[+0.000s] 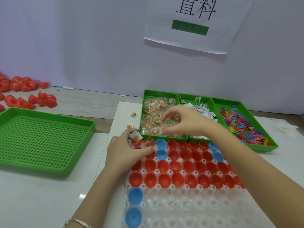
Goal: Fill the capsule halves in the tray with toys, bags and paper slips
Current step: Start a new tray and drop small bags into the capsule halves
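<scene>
A: What lies around the hands?

B: Just beyond the right hand (182, 122) sit three green bins side by side: the bag bin (160, 96) with small clear bags of coloured beads directly under its fingers, the slip bin (195, 100) with paper slips behind its wrist, and the toy bin (256, 129) with flat coloured toys off to its right. Two loose bead bags (132, 120) lie on the table (41, 195) just past the left hand (125, 150). Well to the left of that hand stands an empty green perforated tray (47, 142), and beyond it loose red capsule halves (32, 96) are scattered.

A: And the capsule tray?

B: The white capsule tray (181, 208) lies beneath both forearms. Its far rows hold red capsule halves (164, 180), with a few blue halves (134, 195) among them; the right forearm crosses over its right part and hides some cups.

A: How are the hands?

B: The right hand hovers over the bag bin, fingers spread and curled downward; I cannot tell whether it pinches a bag. The left hand rests on the tray's far left corner, thumb and fingers closed on a small bead bag with a white slip (136, 136), right over a red half that already holds a toy.
</scene>
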